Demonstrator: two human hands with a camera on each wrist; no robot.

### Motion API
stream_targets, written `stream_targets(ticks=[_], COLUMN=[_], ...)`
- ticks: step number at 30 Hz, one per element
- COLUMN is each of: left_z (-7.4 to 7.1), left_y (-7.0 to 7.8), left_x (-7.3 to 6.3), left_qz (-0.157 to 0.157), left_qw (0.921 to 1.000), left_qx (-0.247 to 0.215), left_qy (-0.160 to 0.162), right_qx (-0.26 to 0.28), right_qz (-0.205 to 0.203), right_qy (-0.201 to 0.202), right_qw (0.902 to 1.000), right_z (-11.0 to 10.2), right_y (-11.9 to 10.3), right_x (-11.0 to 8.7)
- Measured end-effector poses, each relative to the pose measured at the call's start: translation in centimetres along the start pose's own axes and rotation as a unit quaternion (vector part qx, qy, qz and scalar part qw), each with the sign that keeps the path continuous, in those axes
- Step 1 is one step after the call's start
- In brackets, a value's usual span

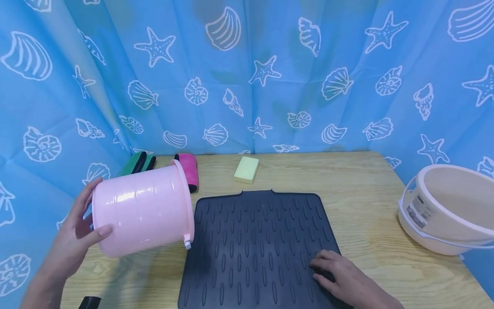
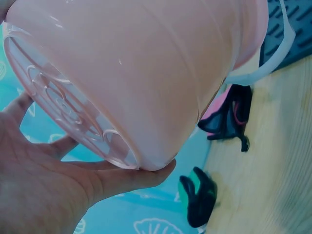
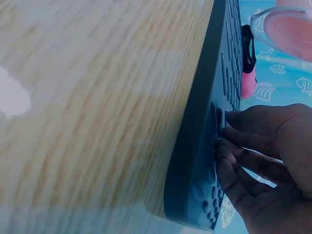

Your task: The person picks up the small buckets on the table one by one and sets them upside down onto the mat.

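My left hand (image 1: 73,234) grips a pink plastic bucket (image 1: 143,210) by its base end, thumb on the near side and fingers around the far side. The bucket is tipped on its side above the table, its rim pointing right toward the mat. In the left wrist view, the ridged bottom of the bucket (image 2: 63,102) faces my palm, and a pale handle (image 2: 263,73) hangs at the rim. Against the right part of a dark ribbed mat (image 1: 251,240), my right hand (image 1: 343,277) rests with loosely bent fingers, fingertips on its surface.
A beige bucket (image 1: 432,201) with a white handle stands at the right table edge. Toward the back lie a pale yellow sponge (image 1: 247,169), a pink and black item (image 1: 189,169) and a green and black one (image 1: 135,163). A blue shell-print curtain (image 1: 239,103) hangs behind the wooden table (image 1: 362,193).
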State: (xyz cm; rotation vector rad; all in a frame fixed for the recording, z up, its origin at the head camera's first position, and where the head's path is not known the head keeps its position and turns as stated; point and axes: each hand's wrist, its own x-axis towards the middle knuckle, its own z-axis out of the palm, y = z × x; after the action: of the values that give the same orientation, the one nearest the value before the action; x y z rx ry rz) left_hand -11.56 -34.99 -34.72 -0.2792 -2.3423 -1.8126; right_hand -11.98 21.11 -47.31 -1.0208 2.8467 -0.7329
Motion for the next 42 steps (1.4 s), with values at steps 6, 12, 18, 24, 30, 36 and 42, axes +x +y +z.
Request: stream_targets(ticks=[6, 12, 18, 24, 30, 36, 42], left_z=[-0.7, -1.7, -2.3, -2.6, -1.4, -0.1, 1.1], left_y=[-0.4, 0.0, 0.7, 0.8, 0.6, 0.2, -0.2], left_x=[0.5, 1.0, 1.5, 2.2, 3.2, 4.0, 4.3], left_qz=[-0.006, -0.007, -0.013, -0.024, -0.03, -0.03, -0.026], left_qw=[0.9997, 0.9973, 0.9869, 0.9826, 0.9834, 0.9852, 0.9858], left_qx=[0.015, 0.062, 0.155, 0.174, 0.156, 0.135, 0.133], left_qy=[-0.016, -0.039, -0.043, -0.06, -0.088, -0.101, -0.099], right_qx=[0.003, 0.01, 0.011, 0.009, 0.011, 0.019, 0.018], right_qz=[0.006, 0.013, 0.027, 0.029, 0.027, 0.031, 0.035], right_qy=[0.0, 0.0, -0.013, -0.014, -0.009, -0.012, -0.019], right_qw=[1.0, 0.9999, 0.9995, 0.9994, 0.9995, 0.9993, 0.9991], right_z=[0.1, 0.2, 0.1, 0.0, 0.1, 0.2, 0.1], right_y=[0.0, 0.1, 0.0, 0.0, 0.1, 0.1, 0.0], right_x=[-0.2, -0.4, -0.5, -0.6, -0.6, -0.5, -0.3])
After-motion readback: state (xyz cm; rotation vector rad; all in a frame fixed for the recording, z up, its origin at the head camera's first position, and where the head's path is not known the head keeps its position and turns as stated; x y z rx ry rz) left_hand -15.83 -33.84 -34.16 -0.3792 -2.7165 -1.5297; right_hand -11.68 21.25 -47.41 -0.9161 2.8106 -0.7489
